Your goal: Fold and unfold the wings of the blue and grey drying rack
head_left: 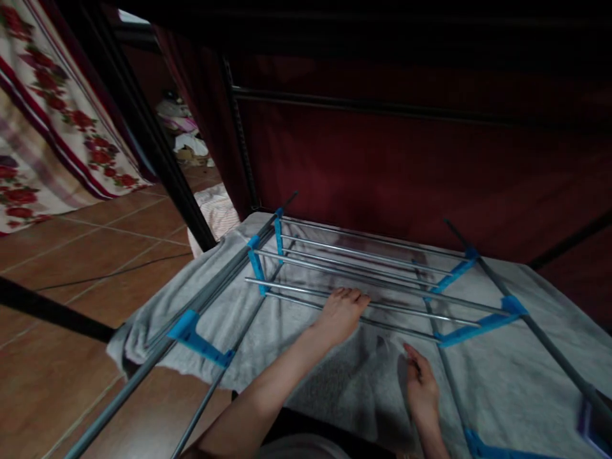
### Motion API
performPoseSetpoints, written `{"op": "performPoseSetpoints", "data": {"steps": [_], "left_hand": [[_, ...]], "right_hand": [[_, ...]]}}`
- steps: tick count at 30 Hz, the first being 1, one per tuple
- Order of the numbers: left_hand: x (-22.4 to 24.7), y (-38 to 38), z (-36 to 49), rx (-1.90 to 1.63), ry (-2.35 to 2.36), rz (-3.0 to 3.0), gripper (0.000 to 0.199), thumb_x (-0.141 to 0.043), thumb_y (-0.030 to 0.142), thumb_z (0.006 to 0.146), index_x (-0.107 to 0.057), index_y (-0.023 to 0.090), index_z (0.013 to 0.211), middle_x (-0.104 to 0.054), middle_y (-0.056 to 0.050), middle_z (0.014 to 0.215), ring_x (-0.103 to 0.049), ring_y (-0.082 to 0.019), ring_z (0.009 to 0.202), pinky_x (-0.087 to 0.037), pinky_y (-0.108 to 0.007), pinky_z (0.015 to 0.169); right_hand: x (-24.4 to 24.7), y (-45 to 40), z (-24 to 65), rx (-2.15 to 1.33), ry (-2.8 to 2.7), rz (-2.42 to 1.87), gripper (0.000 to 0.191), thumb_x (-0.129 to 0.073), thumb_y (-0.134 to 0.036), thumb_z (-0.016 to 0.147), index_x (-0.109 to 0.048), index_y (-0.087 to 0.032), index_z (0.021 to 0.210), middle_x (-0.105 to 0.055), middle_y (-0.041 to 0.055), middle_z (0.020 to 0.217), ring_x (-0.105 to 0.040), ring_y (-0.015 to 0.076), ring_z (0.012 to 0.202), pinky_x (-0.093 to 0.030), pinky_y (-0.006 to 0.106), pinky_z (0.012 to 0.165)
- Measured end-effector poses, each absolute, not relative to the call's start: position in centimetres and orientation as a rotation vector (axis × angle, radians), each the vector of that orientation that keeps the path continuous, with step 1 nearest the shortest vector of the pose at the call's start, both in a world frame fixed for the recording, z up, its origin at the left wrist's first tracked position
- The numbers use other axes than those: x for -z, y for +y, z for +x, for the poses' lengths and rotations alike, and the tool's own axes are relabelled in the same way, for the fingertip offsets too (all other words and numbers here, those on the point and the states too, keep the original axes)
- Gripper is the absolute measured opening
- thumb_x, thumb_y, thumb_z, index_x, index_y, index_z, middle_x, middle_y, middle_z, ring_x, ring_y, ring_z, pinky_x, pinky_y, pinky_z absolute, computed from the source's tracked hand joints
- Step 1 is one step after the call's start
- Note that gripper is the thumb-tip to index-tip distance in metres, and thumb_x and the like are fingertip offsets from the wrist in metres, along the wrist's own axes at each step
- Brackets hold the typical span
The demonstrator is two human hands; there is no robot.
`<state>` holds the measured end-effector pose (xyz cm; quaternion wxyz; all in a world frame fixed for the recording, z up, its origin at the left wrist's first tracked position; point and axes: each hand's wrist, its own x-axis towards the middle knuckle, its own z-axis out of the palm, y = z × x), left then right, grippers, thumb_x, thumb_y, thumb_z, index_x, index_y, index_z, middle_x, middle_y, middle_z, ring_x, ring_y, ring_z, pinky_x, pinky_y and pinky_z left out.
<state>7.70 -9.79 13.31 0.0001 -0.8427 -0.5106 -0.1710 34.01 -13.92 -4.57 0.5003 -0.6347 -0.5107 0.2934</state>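
Across the middle lies a rack frame of grey poles with blue plastic brackets, such as the left bracket (257, 266) and the right bracket (482, 324). Thin metal rods run between them. My left hand (345, 309) is wrapped round a loose-ended metal rod (287, 289), whose left end sticks out past the left bracket and whose right end lies near the right bracket. To the right and nearer to me, my right hand (421, 382) is apart from the rods, its thumb and fingers slightly curled with a gap between them, holding nothing visible.
A grey blanket (502, 376) lies under the rack. Dark metal posts (157, 153) stand at the left, and a dark red curtain (382, 166) hangs behind. A flowered cloth (71, 115) hangs over the tiled floor (95, 255). A dark object (595, 424) is at the right edge.
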Motion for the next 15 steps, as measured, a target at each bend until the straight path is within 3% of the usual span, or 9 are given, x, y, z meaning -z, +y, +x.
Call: {"op": "performPoseSetpoints", "data": {"steps": [5,12,15], "left_hand": [[-13.5,-9.7,7.7,0.512,-1.591,-2.650,0.033,-0.051,0.009,0.092,-0.065,0.021,0.119,-0.070,-0.007,0.106,-0.066,-0.021,0.097,-0.050,-0.036,0.090],[-13.2,-9.6,7.7,0.542,-1.596,-2.636,0.029,-0.049,0.010,0.093,-0.065,0.020,0.115,-0.070,-0.006,0.104,-0.066,-0.021,0.097,-0.050,-0.036,0.090],[-13.2,-9.5,7.6,0.564,-1.586,-2.651,0.031,-0.047,0.010,0.094,-0.065,0.020,0.117,-0.070,-0.006,0.105,-0.066,-0.021,0.097,-0.050,-0.035,0.091]], "right_hand": [[0.4,-13.1,31.2,-0.907,-1.098,-1.459,0.047,-0.066,-0.053,0.075,-0.072,-0.023,0.111,-0.072,0.0097,0.118,-0.068,0.0291,0.107,-0.048,0.049,0.103],[-4.7,-11.5,29.1,-1.288,-0.767,-1.080,0.040,-0.077,-0.046,0.073,-0.074,-0.027,0.109,-0.073,0.0042,0.118,-0.068,0.0225,0.104,-0.050,0.042,0.102],[-5.8,-10.4,28.9,-1.398,-0.676,-0.978,0.030,-0.077,-0.046,0.075,-0.074,-0.028,0.099,-0.075,0.0027,0.112,-0.069,0.0212,0.101,-0.052,0.043,0.100]]}}
